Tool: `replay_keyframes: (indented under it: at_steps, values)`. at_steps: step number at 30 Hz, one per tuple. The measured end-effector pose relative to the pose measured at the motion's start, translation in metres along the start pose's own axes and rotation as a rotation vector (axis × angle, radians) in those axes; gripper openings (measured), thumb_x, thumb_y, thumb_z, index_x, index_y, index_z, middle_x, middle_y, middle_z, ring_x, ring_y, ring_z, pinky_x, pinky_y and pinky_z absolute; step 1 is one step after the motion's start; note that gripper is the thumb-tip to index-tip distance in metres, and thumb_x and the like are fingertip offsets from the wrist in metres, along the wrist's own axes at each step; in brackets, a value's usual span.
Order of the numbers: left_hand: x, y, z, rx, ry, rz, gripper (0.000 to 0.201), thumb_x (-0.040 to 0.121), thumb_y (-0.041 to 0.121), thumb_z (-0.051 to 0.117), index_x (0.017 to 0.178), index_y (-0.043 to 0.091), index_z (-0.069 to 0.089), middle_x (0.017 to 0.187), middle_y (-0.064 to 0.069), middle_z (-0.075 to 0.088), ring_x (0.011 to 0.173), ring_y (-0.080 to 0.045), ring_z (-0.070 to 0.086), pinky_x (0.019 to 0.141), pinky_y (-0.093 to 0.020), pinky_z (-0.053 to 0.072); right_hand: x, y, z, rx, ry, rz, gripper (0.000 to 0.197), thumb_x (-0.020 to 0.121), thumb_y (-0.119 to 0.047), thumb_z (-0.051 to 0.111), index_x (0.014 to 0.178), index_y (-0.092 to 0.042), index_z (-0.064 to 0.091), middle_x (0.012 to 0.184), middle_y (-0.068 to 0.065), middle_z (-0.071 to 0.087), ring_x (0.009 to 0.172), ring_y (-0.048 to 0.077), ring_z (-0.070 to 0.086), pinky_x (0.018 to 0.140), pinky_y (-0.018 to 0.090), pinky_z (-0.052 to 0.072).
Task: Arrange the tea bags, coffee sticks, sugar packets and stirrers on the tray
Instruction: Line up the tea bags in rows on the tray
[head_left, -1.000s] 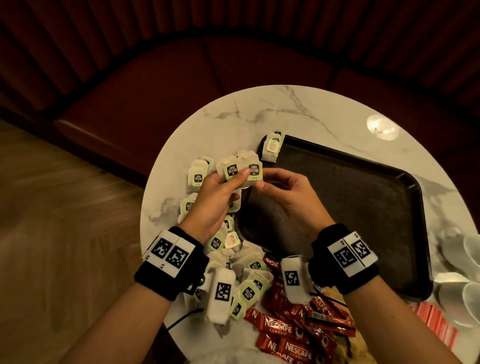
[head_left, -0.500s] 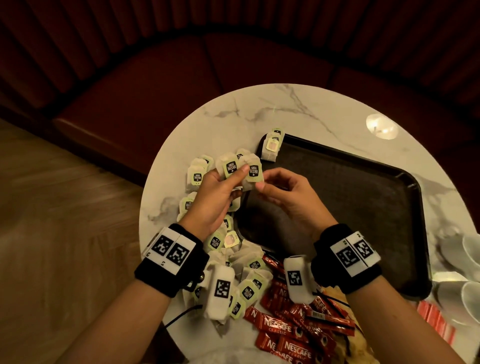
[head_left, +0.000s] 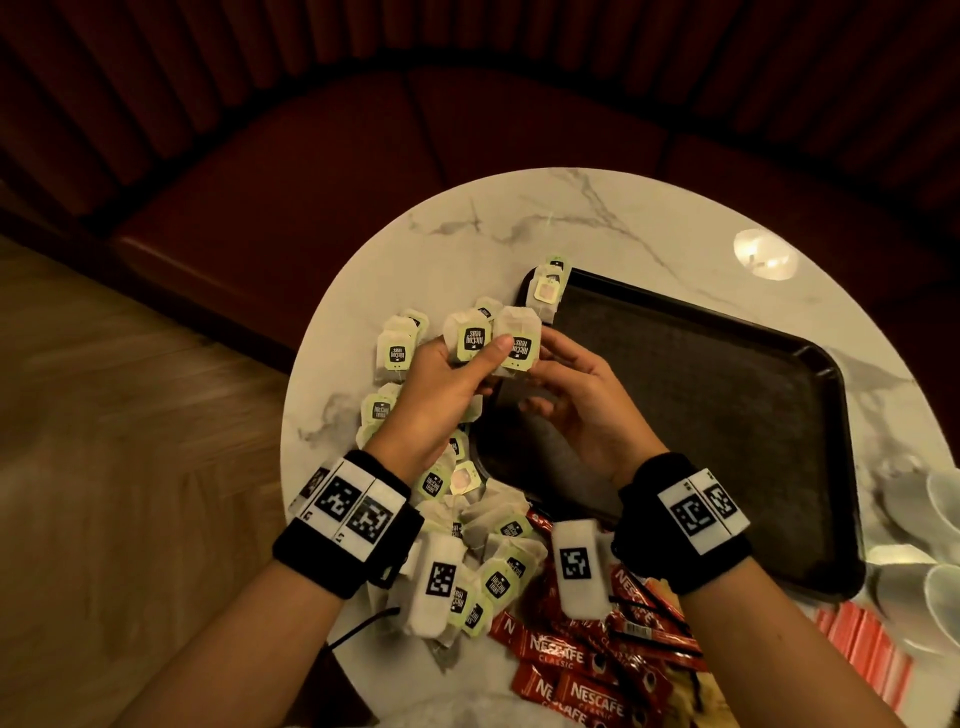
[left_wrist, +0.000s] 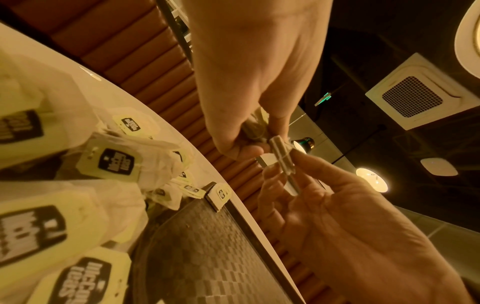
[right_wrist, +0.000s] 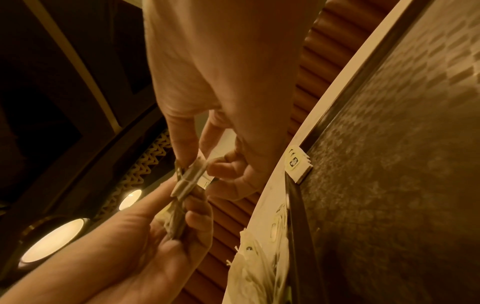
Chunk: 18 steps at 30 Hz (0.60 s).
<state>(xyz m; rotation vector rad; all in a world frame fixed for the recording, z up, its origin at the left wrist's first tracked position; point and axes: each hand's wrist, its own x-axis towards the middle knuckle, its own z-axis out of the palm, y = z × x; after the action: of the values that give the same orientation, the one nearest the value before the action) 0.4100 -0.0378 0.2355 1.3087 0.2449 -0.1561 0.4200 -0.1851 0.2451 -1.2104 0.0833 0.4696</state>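
Bags (head_left: 493, 340) pinched in both hands, left (head_left: 447, 384) and right (head_left: 576, 400), mid-frame, squared into a stack for tray (head_left: 727, 415).

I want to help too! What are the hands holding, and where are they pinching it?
Tea bags. The left hand pinches them at their lower edge, thumb on the labels; the right hand pinches the right one's edge.
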Motion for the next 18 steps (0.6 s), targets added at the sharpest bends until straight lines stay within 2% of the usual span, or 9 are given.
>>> replay_keyframes:
  at_steps: [3,8,9,11,12,13,16,18]
  values:
    - [0.0,-0.001,-0.001,0.013,-0.01,-0.017,0.019,0.092,0.018,0.064,0.107,0.009,0.071,0.099,-0.006,0.075,0.084,-0.011,0.07,0.065,-0.02,0.05,0.001,-0.004,-0.002,0.011,0.015,0.004,0.036,0.095,0.002,0.051,0.12,-0.018,0.065,0.109,-0.001,0.072,0.096,0.013,0.066,0.064,0.019,0.051]
    - [-0.001,0.0,-0.002,0.016,-0.05,-0.049,0.019,0.09,0.021,0.066,0.106,0.011,0.071,0.103,-0.01,0.075,0.098,-0.024,0.07,0.084,-0.037,0.053,0.0,-0.01,-0.005,0.027,0.026,-0.013,0.033,0.092,0.002,0.051,0.112,-0.017,0.068,0.104,0.003,0.074,0.089,0.014,0.069,0.069,0.021,0.054]
    - [-0.001,0.001,-0.002,0.015,-0.062,-0.05,0.018,0.091,0.021,0.065,0.105,0.012,0.071,0.102,-0.009,0.075,0.096,-0.022,0.071,0.082,-0.036,0.054,-0.001,-0.01,-0.005,0.035,0.028,-0.022,0.032,0.091,0.002,0.053,0.111,-0.017,0.069,0.105,0.005,0.074,0.091,0.016,0.069,0.072,0.023,0.055]
    - [-0.002,0.004,-0.002,0.001,-0.089,-0.048,0.016,0.092,0.018,0.063,0.104,0.011,0.071,0.098,-0.006,0.076,0.086,-0.013,0.071,0.068,-0.024,0.052,-0.003,-0.01,-0.004,0.032,0.034,-0.043,0.032,0.086,0.002,0.058,0.11,-0.016,0.07,0.109,0.008,0.074,0.097,0.02,0.07,0.082,0.027,0.056]
    - [-0.002,0.006,-0.002,-0.012,-0.097,-0.042,0.017,0.093,0.016,0.061,0.105,0.009,0.07,0.096,-0.007,0.075,0.082,-0.012,0.071,0.065,-0.02,0.051,-0.004,-0.01,-0.004,0.019,0.033,-0.056,0.033,0.086,0.003,0.059,0.111,-0.015,0.069,0.109,0.008,0.074,0.099,0.02,0.07,0.085,0.029,0.056]
    - [-0.002,0.006,-0.002,-0.023,-0.101,-0.036,0.02,0.094,0.017,0.06,0.107,0.006,0.07,0.097,-0.01,0.075,0.084,-0.015,0.072,0.066,-0.021,0.053,-0.004,-0.009,-0.004,0.0,0.028,-0.069,0.034,0.088,0.005,0.058,0.112,-0.015,0.069,0.108,0.008,0.074,0.1,0.02,0.07,0.087,0.029,0.056]
    - [-0.002,0.008,-0.001,-0.045,-0.08,-0.011,0.028,0.094,0.019,0.06,0.114,0.0,0.067,0.105,-0.02,0.072,0.097,-0.031,0.07,0.085,-0.043,0.057,-0.005,-0.009,-0.003,-0.043,0.008,-0.089,0.033,0.089,0.007,0.056,0.113,-0.013,0.068,0.105,0.008,0.074,0.096,0.02,0.069,0.082,0.027,0.057]
    - [0.0,0.008,0.0,-0.045,-0.051,0.004,0.027,0.095,0.018,0.059,0.113,-0.001,0.067,0.104,-0.021,0.072,0.097,-0.033,0.07,0.086,-0.047,0.056,-0.005,-0.009,-0.002,-0.08,-0.004,-0.098,0.032,0.09,0.005,0.057,0.112,-0.015,0.068,0.103,0.006,0.074,0.093,0.02,0.068,0.075,0.026,0.057]
